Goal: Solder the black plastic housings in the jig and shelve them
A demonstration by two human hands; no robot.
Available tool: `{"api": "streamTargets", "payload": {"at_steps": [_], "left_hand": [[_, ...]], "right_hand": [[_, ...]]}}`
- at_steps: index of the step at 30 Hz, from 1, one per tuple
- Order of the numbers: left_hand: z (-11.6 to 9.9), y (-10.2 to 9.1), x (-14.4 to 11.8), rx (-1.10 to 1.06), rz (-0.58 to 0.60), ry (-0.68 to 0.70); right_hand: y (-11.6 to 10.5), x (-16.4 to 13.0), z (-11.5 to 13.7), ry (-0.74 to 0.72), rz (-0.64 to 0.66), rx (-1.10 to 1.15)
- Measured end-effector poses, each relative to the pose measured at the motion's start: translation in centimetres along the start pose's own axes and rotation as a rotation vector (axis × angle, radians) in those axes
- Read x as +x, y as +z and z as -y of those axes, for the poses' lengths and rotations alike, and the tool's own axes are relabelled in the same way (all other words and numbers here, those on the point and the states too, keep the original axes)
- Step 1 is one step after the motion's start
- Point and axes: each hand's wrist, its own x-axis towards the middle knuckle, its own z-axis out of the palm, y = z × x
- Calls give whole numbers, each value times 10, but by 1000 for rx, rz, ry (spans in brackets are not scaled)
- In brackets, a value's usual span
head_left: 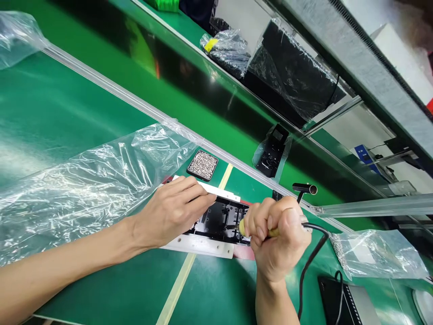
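Note:
A black plastic part (221,221) lies in a white fixture (199,246) on the green bench mat. My left hand (172,210) rests on the part's left side, fingers pressed against the fixture's far white rail (223,192). My right hand (279,237) is closed around a corded electric screwdriver with a yellow grip (242,227), its tip down on the part's right end. The black cable (313,259) runs from my fist toward the lower right.
A small black tray of silver screws (203,164) sits just beyond the fixture. Crumpled clear plastic bags (84,180) lie left, another (375,253) right. A bagged black part (272,151) rides the conveyor belt (169,85). A black box (341,298) sits at lower right.

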Motion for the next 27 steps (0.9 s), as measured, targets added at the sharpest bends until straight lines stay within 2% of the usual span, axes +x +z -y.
{"api": "streamTargets", "payload": {"at_steps": [3, 6, 10, 12, 15, 20, 27], "left_hand": [[7, -4, 2, -91, 2, -126], [24, -9, 6, -169, 36, -324], [54, -14, 12, -172, 183, -587], [68, -11, 15, -186, 246, -648], [82, 2, 20, -213, 292, -609], [92, 24, 32, -233, 358, -471], [101, 40, 48, -170, 454, -358]], "right_hand": [[-1, -3, -4, -7, 12, -2], [-2, -5, -9, -25, 20, -1], [-2, -6, -12, -72, 37, -7], [-2, -6, -12, -80, 36, -23], [-2, -6, -11, -66, 29, -34], [-3, -5, -12, -57, 35, -29], [-4, -4, -11, -45, 31, 2]]}}
